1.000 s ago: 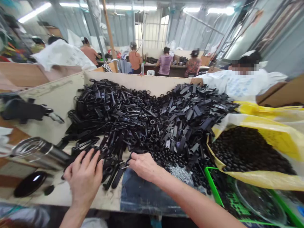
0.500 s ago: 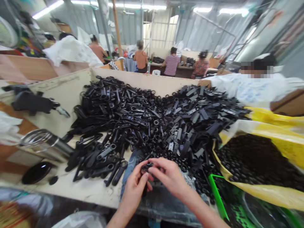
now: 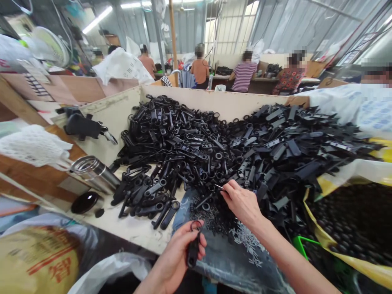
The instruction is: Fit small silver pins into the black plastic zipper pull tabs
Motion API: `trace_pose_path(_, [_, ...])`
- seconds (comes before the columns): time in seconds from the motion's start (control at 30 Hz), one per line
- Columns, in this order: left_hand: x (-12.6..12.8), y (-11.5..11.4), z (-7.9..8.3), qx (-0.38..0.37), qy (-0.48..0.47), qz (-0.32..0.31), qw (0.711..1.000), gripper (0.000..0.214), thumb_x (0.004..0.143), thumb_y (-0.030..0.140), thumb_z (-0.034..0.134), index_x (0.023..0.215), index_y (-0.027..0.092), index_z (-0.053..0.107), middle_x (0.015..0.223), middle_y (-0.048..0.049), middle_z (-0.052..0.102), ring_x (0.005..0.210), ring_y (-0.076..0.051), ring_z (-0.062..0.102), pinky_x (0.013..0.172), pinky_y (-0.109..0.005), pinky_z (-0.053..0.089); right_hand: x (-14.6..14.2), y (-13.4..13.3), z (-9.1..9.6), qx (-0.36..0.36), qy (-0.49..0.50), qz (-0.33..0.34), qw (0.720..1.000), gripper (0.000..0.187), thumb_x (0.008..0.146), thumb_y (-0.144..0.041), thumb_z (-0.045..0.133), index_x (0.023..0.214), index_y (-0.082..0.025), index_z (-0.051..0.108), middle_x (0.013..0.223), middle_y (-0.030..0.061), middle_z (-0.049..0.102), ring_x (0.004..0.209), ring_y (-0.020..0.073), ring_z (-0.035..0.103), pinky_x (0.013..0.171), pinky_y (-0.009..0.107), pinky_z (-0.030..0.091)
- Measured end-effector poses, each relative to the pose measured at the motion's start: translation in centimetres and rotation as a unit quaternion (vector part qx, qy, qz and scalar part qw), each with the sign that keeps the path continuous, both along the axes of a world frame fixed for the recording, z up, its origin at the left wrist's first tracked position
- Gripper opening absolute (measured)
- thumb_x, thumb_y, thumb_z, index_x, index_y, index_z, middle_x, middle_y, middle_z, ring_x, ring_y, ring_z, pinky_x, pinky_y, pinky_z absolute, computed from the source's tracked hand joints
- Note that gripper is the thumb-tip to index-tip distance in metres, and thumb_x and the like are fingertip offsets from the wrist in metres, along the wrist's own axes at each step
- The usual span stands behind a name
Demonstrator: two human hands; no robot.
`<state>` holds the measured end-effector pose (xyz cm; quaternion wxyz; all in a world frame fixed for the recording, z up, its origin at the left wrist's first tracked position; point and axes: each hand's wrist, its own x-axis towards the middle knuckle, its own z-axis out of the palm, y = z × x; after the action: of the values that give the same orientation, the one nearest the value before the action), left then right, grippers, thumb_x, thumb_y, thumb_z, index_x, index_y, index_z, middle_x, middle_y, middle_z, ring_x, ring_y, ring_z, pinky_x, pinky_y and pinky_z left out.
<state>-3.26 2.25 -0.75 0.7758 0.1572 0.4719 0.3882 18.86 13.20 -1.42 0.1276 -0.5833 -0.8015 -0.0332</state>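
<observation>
A big heap of black plastic parts (image 3: pixel 232 151) covers the workbench (image 3: pixel 131 228). My left hand (image 3: pixel 180 255) is closed around one long black plastic part (image 3: pixel 193 247) with a ring at its top, held just over the near bench edge. My right hand (image 3: pixel 241 202) reaches into the front of the heap with thumb and forefinger pinched on a thin small piece I cannot make out. Small black rings (image 3: pixel 211 216) and silvery metal pins (image 3: pixel 248 241) lie on a dark cloth (image 3: pixel 226 261) below my right hand.
A steel flask (image 3: pixel 94 173) lies at the left, with its black lid (image 3: pixel 85 202) beside it. A yellow bag of small black pieces (image 3: pixel 358 220) sits at the right. A person in white (image 3: pixel 352 104) leans over the far right corner. Other workers sit at benches behind.
My hands, joined over the cloth half a second ago, have come apart. The left dropped toward me holding a black part; the right went forward into the heap. The camera turned right.
</observation>
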Motion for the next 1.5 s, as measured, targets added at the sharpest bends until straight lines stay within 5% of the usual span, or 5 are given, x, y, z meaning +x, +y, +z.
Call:
trace_pose_path(0.47, [2.2, -1.0, 0.6, -0.005, -0.039, -0.011, 0.999, 0.047, 0.078, 0.039, 0.083, 0.114, 0.014, 0.067, 0.079, -0.0028, 0.070, 0.061, -0.014, 0.063, 0.050, -0.023, 0.046, -2.4, -10.9, 0.4, 0.051, 0.245, 0.207, 0.946, 0.015, 0.103, -0.019, 0.053, 0.093, -0.020, 0.064, 0.103, 0.0080, 0.078, 0.081, 0.0153, 0.076, 0.071, 0.021, 0.055])
trace_pose_path(0.73, [2.2, -3.0, 0.2, 0.026, -0.020, -0.068, 0.997, 0.062, 0.078, 0.050, 0.081, 0.126, 0.014, 0.065, 0.078, -0.0053, 0.074, 0.063, -0.014, 0.063, 0.055, -0.023, 0.046, -1.6, -14.1, 0.9, -0.111, 0.426, 0.073, 0.895, 0.010, 0.095, -0.022, 0.065, 0.101, -0.023, 0.073, 0.089, 0.0035, 0.069, 0.065, 0.0143, 0.064, 0.057, 0.023, 0.051])
trace_pose_path(1.13, [2.7, -3.5, 1.4, -0.005, -0.068, -0.074, 0.995, 0.049, 0.074, 0.040, 0.086, 0.114, 0.014, 0.072, 0.087, -0.0077, 0.073, 0.075, -0.018, 0.067, 0.062, -0.028, 0.055, -0.4, -15.6, 0.2, -0.070, 0.451, 0.088, 0.885, 0.008, 0.093, -0.018, 0.067, 0.096, -0.023, 0.073, 0.113, 0.0082, 0.074, 0.072, 0.0154, 0.070, 0.066, 0.024, 0.057])
trace_pose_path(1.3, [2.7, -3.3, 1.0, 0.055, -0.001, -0.110, 0.992, 0.050, 0.071, 0.034, 0.089, 0.116, 0.017, 0.072, 0.088, -0.0034, 0.067, 0.064, -0.012, 0.059, 0.059, -0.029, 0.056, -0.6, -15.5, 0.7, -0.059, 0.472, 0.036, 0.879, 0.036, 0.092, -0.020, 0.070, 0.127, -0.028, 0.068, 0.101, 0.0030, 0.077, 0.059, 0.0127, 0.063, 0.058, 0.022, 0.057])
trace_pose_path(1.5, [3.2, -3.2, -0.1, 0.127, 0.077, -0.074, 0.986, 0.039, 0.070, 0.034, 0.087, 0.099, 0.016, 0.069, 0.082, -0.0003, 0.065, 0.052, -0.006, 0.047, 0.046, -0.020, 0.037, -1.7, -15.2, 0.2, -0.046, 0.456, 0.113, 0.882, 0.029, 0.095, -0.018, 0.065, 0.122, -0.027, 0.071, 0.112, 0.0081, 0.075, 0.098, 0.0210, 0.073, 0.082, 0.029, 0.061])
